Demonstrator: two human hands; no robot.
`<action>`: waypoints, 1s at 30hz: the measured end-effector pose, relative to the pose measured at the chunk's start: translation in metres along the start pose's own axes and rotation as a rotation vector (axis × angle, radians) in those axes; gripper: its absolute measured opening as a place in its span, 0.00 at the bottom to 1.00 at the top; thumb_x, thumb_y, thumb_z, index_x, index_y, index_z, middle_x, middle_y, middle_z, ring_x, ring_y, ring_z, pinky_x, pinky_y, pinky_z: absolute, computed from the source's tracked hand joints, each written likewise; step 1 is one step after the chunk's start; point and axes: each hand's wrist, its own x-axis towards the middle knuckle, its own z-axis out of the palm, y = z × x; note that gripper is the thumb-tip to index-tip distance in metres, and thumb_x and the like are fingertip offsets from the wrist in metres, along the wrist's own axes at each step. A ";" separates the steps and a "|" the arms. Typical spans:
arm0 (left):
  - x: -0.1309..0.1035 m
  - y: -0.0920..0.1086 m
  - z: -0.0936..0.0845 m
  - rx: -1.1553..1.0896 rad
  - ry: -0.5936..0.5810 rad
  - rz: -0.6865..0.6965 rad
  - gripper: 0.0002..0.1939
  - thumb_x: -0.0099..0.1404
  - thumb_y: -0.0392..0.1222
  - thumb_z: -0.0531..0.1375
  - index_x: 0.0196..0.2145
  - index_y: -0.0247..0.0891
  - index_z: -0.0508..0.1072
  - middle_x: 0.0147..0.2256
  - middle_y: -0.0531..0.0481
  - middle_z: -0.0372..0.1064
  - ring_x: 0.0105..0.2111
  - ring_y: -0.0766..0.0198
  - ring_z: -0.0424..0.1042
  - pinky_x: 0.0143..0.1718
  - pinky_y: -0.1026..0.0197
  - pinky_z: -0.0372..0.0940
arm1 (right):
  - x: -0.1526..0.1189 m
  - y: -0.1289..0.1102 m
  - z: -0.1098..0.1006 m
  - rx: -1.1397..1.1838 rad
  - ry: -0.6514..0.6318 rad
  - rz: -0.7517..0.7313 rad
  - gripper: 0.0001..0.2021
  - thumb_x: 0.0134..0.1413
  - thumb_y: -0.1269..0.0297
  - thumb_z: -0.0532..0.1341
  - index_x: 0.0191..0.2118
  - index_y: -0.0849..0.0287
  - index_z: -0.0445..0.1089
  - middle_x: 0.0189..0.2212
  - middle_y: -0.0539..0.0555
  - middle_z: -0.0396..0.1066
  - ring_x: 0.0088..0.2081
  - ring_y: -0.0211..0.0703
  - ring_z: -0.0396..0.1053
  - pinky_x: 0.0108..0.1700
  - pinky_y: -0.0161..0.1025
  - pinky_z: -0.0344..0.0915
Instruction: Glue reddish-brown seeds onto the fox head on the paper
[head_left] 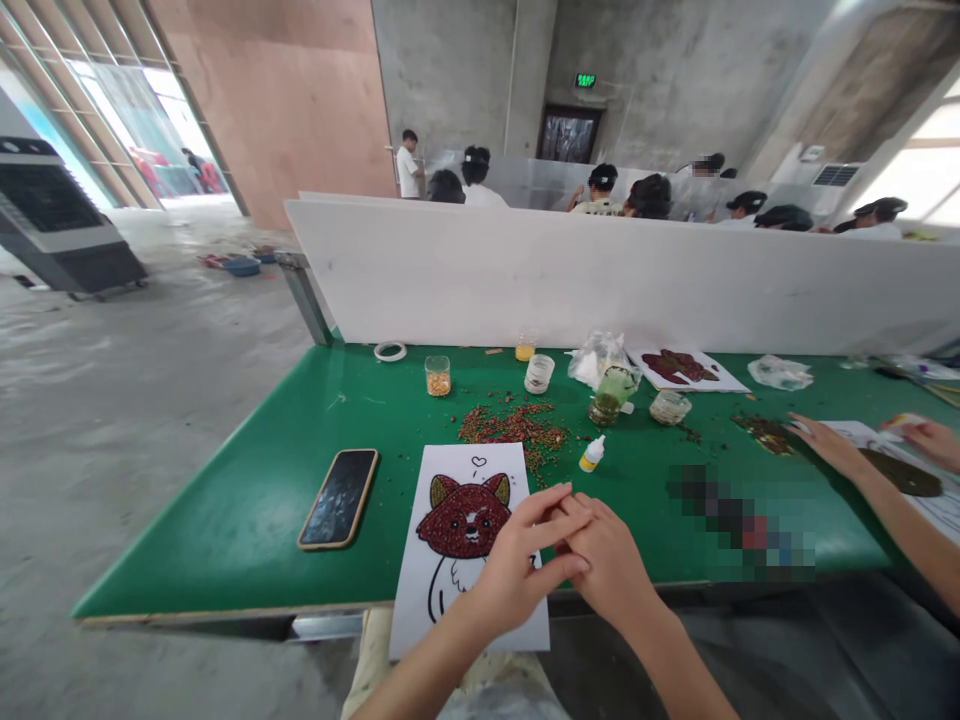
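Observation:
My left hand (517, 560) and my right hand (611, 555) meet above the near table edge, over the right side of a paper sheet. The left hand's fingers and thumb are stretched out and spread, touching the right hand. Most of the right hand's fingers are hidden behind them; I see nothing held between the hands. The sheet bears a cartoon fox picture (454, 515), its head filled with dark red grains and its ears with greenish-yellow ones. Its outlined body is white and partly covered by my left hand. Beyond it stands a small white glue bottle (592, 455) with a yellow label.
Loose red and green grains (514, 430) lie behind the sheet. A phone (339, 498) rests left. Farther back stand a cup of corn kernels (438, 378), a tipped green jar (611, 395) and a tape roll (390, 351). At right, a co-worker's hand (825, 445) reaches over another picture.

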 end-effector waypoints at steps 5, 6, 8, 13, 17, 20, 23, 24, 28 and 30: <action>-0.006 0.000 0.003 0.109 0.147 0.112 0.20 0.61 0.43 0.60 0.51 0.46 0.70 0.56 0.43 0.63 0.54 0.55 0.64 0.54 0.48 0.63 | 0.005 -0.008 -0.003 0.046 0.009 -0.001 0.09 0.50 0.71 0.53 0.32 0.59 0.71 0.32 0.55 0.70 0.34 0.44 0.63 0.37 0.39 0.55; -0.007 0.000 0.003 0.134 0.160 0.149 0.20 0.61 0.42 0.60 0.52 0.46 0.69 0.54 0.44 0.65 0.55 0.55 0.64 0.54 0.48 0.63 | 0.006 -0.008 -0.002 0.052 0.026 -0.007 0.09 0.49 0.72 0.53 0.31 0.59 0.71 0.31 0.55 0.70 0.34 0.43 0.63 0.37 0.38 0.55; -0.010 0.000 0.003 0.193 0.173 0.225 0.22 0.62 0.39 0.59 0.55 0.45 0.66 0.53 0.45 0.67 0.56 0.57 0.63 0.55 0.49 0.63 | 0.005 -0.010 0.002 0.060 0.058 -0.003 0.09 0.47 0.72 0.53 0.27 0.59 0.70 0.28 0.55 0.70 0.32 0.43 0.64 0.36 0.38 0.55; -0.022 0.000 0.007 0.388 0.193 0.312 0.27 0.64 0.32 0.54 0.60 0.39 0.57 0.54 0.43 0.66 0.56 0.61 0.62 0.56 0.54 0.63 | -0.001 -0.017 0.014 0.081 0.047 0.104 0.09 0.46 0.74 0.53 0.26 0.59 0.69 0.26 0.54 0.71 0.30 0.42 0.65 0.35 0.36 0.55; -0.032 -0.004 0.014 0.532 0.225 0.296 0.25 0.65 0.31 0.53 0.59 0.36 0.59 0.53 0.41 0.67 0.55 0.60 0.65 0.52 0.56 0.67 | -0.006 -0.017 0.023 0.035 -0.031 0.196 0.10 0.47 0.75 0.53 0.28 0.59 0.71 0.26 0.54 0.72 0.31 0.42 0.66 0.35 0.37 0.55; -0.037 -0.007 0.019 0.546 0.210 0.267 0.24 0.66 0.31 0.52 0.59 0.35 0.59 0.53 0.41 0.67 0.54 0.60 0.65 0.52 0.57 0.67 | -0.007 -0.017 0.026 0.004 -0.098 0.271 0.10 0.49 0.76 0.53 0.31 0.60 0.72 0.29 0.54 0.73 0.33 0.43 0.68 0.37 0.37 0.56; -0.037 -0.009 0.020 0.475 0.167 0.189 0.23 0.66 0.32 0.51 0.59 0.35 0.60 0.54 0.41 0.66 0.55 0.60 0.65 0.53 0.56 0.66 | -0.006 -0.018 0.027 -0.047 -0.142 0.335 0.11 0.51 0.77 0.53 0.32 0.61 0.72 0.31 0.55 0.74 0.35 0.44 0.69 0.38 0.37 0.56; -0.036 -0.009 0.020 0.437 0.157 0.134 0.22 0.67 0.33 0.50 0.58 0.36 0.62 0.54 0.41 0.66 0.54 0.60 0.65 0.53 0.56 0.66 | -0.006 -0.019 0.028 -0.075 -0.150 0.348 0.11 0.52 0.77 0.53 0.33 0.61 0.72 0.31 0.56 0.74 0.36 0.44 0.69 0.38 0.37 0.56; -0.027 -0.014 0.019 0.312 0.095 -0.136 0.18 0.68 0.39 0.48 0.51 0.38 0.69 0.52 0.44 0.68 0.52 0.60 0.68 0.54 0.53 0.65 | -0.005 -0.016 0.036 -0.168 -0.205 0.337 0.12 0.53 0.76 0.53 0.37 0.61 0.73 0.33 0.58 0.74 0.37 0.47 0.69 0.38 0.39 0.58; -0.023 -0.017 0.022 0.306 0.068 -0.202 0.18 0.69 0.41 0.47 0.50 0.39 0.71 0.51 0.44 0.69 0.51 0.59 0.68 0.54 0.50 0.65 | -0.005 -0.010 0.042 -0.171 -0.248 0.316 0.12 0.54 0.75 0.53 0.38 0.61 0.73 0.35 0.58 0.74 0.39 0.47 0.70 0.39 0.39 0.58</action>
